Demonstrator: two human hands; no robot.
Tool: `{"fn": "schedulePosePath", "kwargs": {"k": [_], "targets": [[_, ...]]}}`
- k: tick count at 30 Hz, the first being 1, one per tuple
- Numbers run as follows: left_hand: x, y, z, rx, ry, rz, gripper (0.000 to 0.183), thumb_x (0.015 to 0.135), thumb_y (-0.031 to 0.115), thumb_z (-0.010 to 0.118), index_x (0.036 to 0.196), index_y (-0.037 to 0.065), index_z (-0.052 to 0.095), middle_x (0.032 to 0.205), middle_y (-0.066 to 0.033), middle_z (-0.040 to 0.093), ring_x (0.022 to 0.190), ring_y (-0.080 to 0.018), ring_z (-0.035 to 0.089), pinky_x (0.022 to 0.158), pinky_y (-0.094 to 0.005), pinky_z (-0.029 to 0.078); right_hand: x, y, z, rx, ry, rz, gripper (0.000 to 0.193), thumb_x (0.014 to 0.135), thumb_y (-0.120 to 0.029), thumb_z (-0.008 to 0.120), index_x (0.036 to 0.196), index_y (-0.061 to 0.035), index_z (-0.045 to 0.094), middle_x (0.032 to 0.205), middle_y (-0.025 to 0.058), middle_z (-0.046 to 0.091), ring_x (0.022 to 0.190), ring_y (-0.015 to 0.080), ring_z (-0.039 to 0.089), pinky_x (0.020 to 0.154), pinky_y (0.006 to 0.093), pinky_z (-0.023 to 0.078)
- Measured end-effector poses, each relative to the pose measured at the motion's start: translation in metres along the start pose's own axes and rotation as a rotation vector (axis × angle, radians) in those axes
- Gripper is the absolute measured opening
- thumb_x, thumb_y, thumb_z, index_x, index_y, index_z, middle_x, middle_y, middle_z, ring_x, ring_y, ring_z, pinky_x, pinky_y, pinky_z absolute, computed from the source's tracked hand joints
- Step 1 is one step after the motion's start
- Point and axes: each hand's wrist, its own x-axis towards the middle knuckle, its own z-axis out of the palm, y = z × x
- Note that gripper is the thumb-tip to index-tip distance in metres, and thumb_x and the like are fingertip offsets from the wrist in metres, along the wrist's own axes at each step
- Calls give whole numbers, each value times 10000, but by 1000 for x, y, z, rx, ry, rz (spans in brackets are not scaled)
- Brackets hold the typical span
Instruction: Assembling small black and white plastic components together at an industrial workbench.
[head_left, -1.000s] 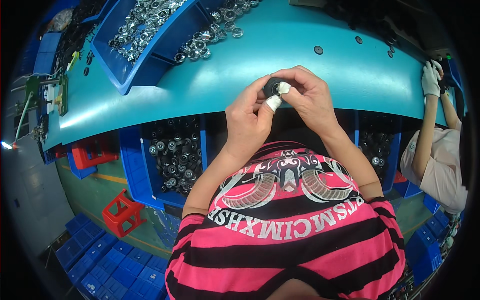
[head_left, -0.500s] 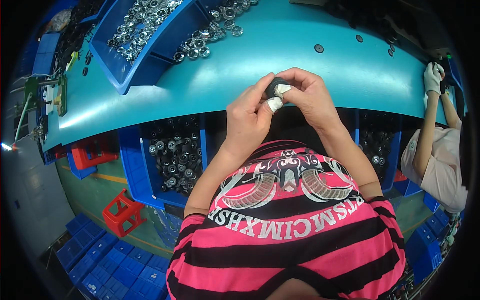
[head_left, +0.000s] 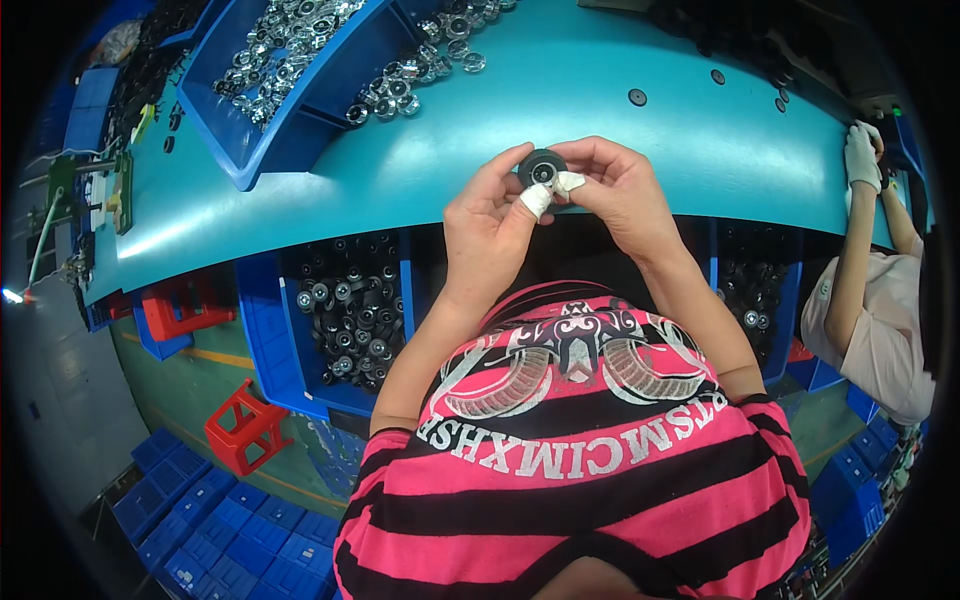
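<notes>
Between both hands, over the near edge of the teal table, is a small black toy wheel (head_left: 543,168) with a silvery hub facing up. My left hand (head_left: 492,212) is closed on its left side, thumb at the lower rim. From the right, my right hand (head_left: 618,190) grips it with thumb and fingers. White wrapping covers both thumb tips. Fingers hide part of the rim. At the upper left, a blue bin (head_left: 225,130) holds many shiny clear-and-silver hubs (head_left: 285,50), and more loose hubs (head_left: 400,85) lie on the table beside it.
Below the table edge, a blue bin (head_left: 315,400) on the left holds black wheels (head_left: 355,320); another wheel bin (head_left: 750,290) is on the right. Black discs (head_left: 637,97) lie on the teal table (head_left: 560,80). A co-worker's gloved hands (head_left: 862,160) are at the far right. A red stool (head_left: 245,425) stands lower left.
The wheel has turned from edge-on so that its hub face now shows upward. My left hand has shifted slightly left. The co-worker's gloved hands have moved a little.
</notes>
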Motion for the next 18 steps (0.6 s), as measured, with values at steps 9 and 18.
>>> {"fn": "schedulePosePath", "kwargs": {"k": [9, 18], "targets": [[-3, -19, 5, 402, 63, 212, 390, 952, -36, 595, 1341, -23, 591, 1018, -118, 703, 819, -121, 668, 695, -250, 578, 2, 6, 1, 22, 40, -41, 244, 840, -14, 715, 1074, 32, 667, 965, 95, 718, 873, 137, 689, 794, 266, 564], [1, -11, 5, 589, -15, 224, 405, 943, -54, 569, 1347, -22, 581, 994, -110, 684, 786, -145, 667, 654, -275, 565, 9, 15, -3, 7, 66, 22, 199, 840, -44, 730, 1008, 33, 657, 897, 86, 702, 774, 116, 659, 716, 246, 549]]}}
